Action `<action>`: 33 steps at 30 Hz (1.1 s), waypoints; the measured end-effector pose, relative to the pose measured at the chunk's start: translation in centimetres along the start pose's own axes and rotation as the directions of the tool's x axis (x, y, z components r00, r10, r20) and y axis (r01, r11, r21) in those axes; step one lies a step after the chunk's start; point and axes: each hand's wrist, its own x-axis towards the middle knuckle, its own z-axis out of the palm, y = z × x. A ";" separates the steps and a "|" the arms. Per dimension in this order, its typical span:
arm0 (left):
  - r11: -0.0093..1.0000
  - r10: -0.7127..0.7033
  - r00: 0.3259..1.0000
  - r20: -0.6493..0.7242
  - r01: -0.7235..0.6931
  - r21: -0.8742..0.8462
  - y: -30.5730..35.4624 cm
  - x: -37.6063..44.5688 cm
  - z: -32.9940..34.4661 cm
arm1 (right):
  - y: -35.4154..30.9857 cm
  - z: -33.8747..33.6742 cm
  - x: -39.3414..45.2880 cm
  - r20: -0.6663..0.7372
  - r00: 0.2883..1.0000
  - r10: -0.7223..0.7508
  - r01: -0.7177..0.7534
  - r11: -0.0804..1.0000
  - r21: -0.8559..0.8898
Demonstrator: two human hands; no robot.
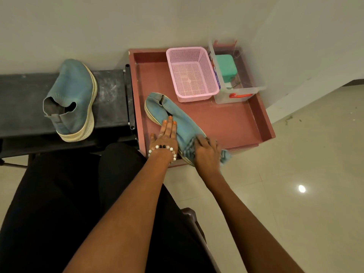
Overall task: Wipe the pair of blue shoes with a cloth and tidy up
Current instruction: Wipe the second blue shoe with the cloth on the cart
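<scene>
Two hands on one blue shoe (173, 117) lying in red tray (236, 123): left hand (166, 135) flat, fingers straight, pressing it; right hand (206, 152) curled round one checked cloth (189, 149) at toe. Second blue shoe (73, 99) at 10 o'clock on dark surface (21, 99). At 1 o'clock: one pink basket (192, 73), one clear box (236, 95).

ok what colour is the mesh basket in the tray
Pink. The mesh basket stands at the back of the reddish-brown tray, clearest in the head view.

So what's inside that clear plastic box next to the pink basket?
The clear box holds a green container and, below it, something small and metallic that is too small to identify. The pink basket covers the box's left side, so anything there is hidden.
</scene>
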 end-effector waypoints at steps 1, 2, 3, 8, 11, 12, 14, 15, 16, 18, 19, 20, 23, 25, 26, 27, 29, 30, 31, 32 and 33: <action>1.000 0.000 1.000 0.007 0.000 0.006 0.0 -0.1 -0.1 | -0.8 0.2 1.2 0.002 1.000 0.014 -0.014 1.000 0.021; 1.000 -0.002 1.000 0.017 0.002 0.008 -0.1 -0.1 -0.3 | -1.5 0.4 2.1 0.005 1.000 0.023 -0.024 0.998 0.052; 1.000 -0.004 1.000 0.029 0.004 0.006 -0.2 -0.1 -0.4 | -1.8 0.6 2.6 -0.012 1.000 0.024 -0.023 0.997 0.077; 0.998 -0.002 0.994 0.111 0.008 -0.061 -0.2 0.2 -0.7 | 1.0 1.4 -1.0 -0.116 0.989 -0.089 0.102 0.989 0.111; 0.994 -0.012 0.988 0.152 0.028 -0.103 0.0 0.5 -0.9 | 2.2 1.5 -4.9 -0.190 0.982 -0.011 0.052 0.976 0.212; 0.994 -0.018 0.988 0.152 0.034 -0.106 0.0 0.6 -0.8 | 2.2 1.5 -5.3 -0.220 0.975 0.017 0.036 0.971 0.237; 0.994 -0.029 0.990 0.140 0.044 -0.102 0.1 0.5 -0.7 | 1.9 1.6 -4.1 -0.235 0.971 0.049 0.012 0.968 0.251; 0.995 -0.032 0.991 0.127 0.044 -0.087 0.1 0.5 -0.6 | 1.6 1.6 -2.8 -0.231 0.971 0.055 0.001 0.971 0.238; 0.997 -0.035 0.993 0.114 0.042 -0.065 0.2 0.4 -0.5 | 1.2 1.5 -1.2 -0.231 0.972 0.040 0.011 0.976 0.219; 0.998 -0.041 0.995 0.092 0.044 -0.034 0.3 0.4 -0.4 | 0.9 1.3 2.0 -0.228 0.974 -0.011 0.059 0.977 0.203; 0.998 -0.045 0.995 0.085 0.048 -0.027 0.3 0.4 -0.4 | 0.7 1.3 3.4 -0.208 0.977 -0.034 0.078 0.975 0.208; 0.998 -0.048 0.996 0.080 0.051 -0.024 0.3 0.3 -0.4 | 0.6 1.3 4.3 -0.187 0.982 -0.042 0.082 0.973 0.214; 0.999 -0.038 0.996 0.078 0.038 0.007 0.2 0.2 -0.3 | 1.2 2.3 3.7 -0.192 0.977 -0.098 0.137 0.970 0.199; 0.999 -0.040 0.997 0.072 0.038 0.029 0.2 0.2 -0.2 | 2.2 2.7 0.5 -0.200 0.968 -0.154 0.196 0.958 0.209; 0.999 -0.047 0.996 0.071 0.045 0.030 0.2 0.2 -0.2 | 2.7 2.7 -1.5 -0.195 0.971 -0.136 0.182 0.953 0.242; 0.998 -0.053 0.996 0.071 0.051 0.026 0.3 0.2 -0.2 | 3.2 2.8 -3.3 -0.192 0.976 -0.107 0.158 0.949 0.272; 0.998 -0.060 0.996 0.067 0.059 0.017 0.4 0.2 -0.1 | 3.5 2.8 -5.9 -0.170 0.983 -0.073 0.120 0.952 0.282; 0.998 -0.062 0.996 0.060 0.061 0.012 0.5 0.2 0.0 | 3.3 2.7 -6.0 -0.158 0.985 -0.074 0.114 0.957 0.265; 0.998 -0.063 0.997 0.055 0.063 0.008 0.4 0.3 0.1 | 3.1 2.6 -5.2 -0.156 0.984 -0.087 0.122 0.965 0.233; 0.998 -0.062 0.997 0.054 0.062 0.008 0.4 0.3 0.1 | 2.7 2.2 -3.8 -0.142 0.984 -0.106 0.132 0.972 0.193; 0.998 -0.058 0.997 0.054 0.058 0.014 0.4 0.3 0.1 | 2.3 2.0 -2.2 -0.123 0.984 -0.128 0.147 0.977 0.157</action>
